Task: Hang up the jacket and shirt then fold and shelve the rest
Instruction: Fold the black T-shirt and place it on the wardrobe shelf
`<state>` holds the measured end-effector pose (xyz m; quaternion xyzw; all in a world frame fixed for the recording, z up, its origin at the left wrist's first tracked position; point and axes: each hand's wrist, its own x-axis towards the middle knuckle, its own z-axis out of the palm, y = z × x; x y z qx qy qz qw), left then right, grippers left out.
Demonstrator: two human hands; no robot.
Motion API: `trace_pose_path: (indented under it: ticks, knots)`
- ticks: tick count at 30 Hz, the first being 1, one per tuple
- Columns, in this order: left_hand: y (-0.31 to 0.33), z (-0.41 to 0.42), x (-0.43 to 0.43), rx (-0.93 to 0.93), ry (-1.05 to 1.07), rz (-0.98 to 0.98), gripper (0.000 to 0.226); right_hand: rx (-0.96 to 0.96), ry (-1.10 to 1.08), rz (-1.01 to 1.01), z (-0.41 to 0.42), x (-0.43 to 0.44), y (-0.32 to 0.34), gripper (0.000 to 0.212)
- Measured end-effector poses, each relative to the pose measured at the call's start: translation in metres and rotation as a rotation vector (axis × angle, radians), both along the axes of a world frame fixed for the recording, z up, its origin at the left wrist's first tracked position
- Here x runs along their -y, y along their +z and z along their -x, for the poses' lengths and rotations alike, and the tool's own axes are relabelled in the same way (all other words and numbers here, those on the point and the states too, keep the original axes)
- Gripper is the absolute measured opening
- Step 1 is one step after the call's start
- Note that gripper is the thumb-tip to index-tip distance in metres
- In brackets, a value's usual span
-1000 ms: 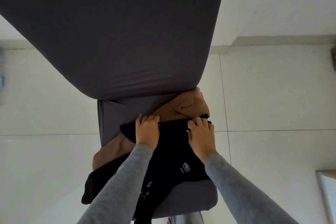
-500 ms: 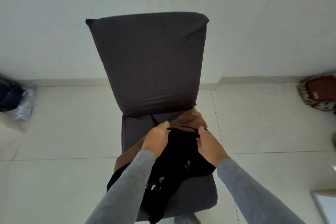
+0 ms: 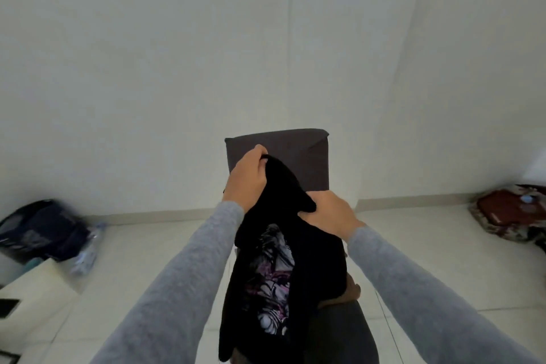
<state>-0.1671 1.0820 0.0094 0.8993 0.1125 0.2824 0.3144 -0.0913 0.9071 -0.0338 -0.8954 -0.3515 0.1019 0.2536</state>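
left hand [image 3: 248, 183], right hand [image 3: 331, 214], gripping garment [image 3: 313, 260] (black)

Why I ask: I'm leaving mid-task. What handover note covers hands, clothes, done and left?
Hands: left hand grips the black printed garment at its top; right hand grips it lower down.
The garment hangs between them in front of the chair; a brown garment lies on the seat.
Done: nothing seen hung or shelved.
Left: hang or fold this one, then the brown garment.
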Motion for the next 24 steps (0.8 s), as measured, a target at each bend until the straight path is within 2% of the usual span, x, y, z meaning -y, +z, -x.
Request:
trace_pose_path:
  ticks: [6,8,9,12,15,16,18,19,20,21,23,24]
  knots:
    - [0.08,0.047,-0.016,0.158,0.066,-0.141,0.011,0.095,-0.057,0.02,0.028,-0.007,0.057,0.017]
    - [0.107,0.061,-0.022,0.245,0.134,-0.116,0.011,0.118,-0.074,0.016,0.034,-0.007,0.073,0.01]
    - [0.12,0.066,-0.026,0.291,0.176,-0.083,0.011,0.096,-0.07,-0.018,0.035,-0.007,0.08,0.008]
    - [0.152,0.08,-0.035,0.377,0.251,-0.073,0.012,-0.071,0.024,-0.225,0.046,-0.009,0.103,0.023]
    - [0.173,0.093,-0.042,0.424,0.307,-0.136,0.013,-0.155,0.166,-0.364,0.062,-0.013,0.123,0.019]
    - [0.178,0.097,-0.045,0.435,0.332,-0.146,0.013,-0.191,0.2,-0.399,0.067,-0.015,0.129,0.032]
    - [0.183,0.102,-0.051,0.445,0.372,-0.151,0.014,-0.222,0.208,-0.444,0.068,-0.017,0.136,0.073]
    - [0.185,0.105,-0.054,0.45,0.386,-0.147,0.014,-0.219,0.199,-0.437,0.069,-0.019,0.139,0.082]
    - [0.186,0.107,-0.055,0.455,0.398,-0.137,0.014,-0.212,0.193,-0.412,0.068,-0.021,0.141,0.077]
    - [0.187,0.109,-0.056,0.461,0.41,-0.127,0.014,-0.18,0.177,-0.347,0.067,-0.024,0.142,0.06]
    - [0.192,0.112,-0.057,0.487,0.435,-0.107,0.014,0.024,0.145,-0.139,0.06,-0.03,0.139,0.028]
    - [0.195,0.113,-0.058,0.506,0.448,-0.089,0.014,0.118,0.113,-0.058,0.056,-0.033,0.136,0.022]
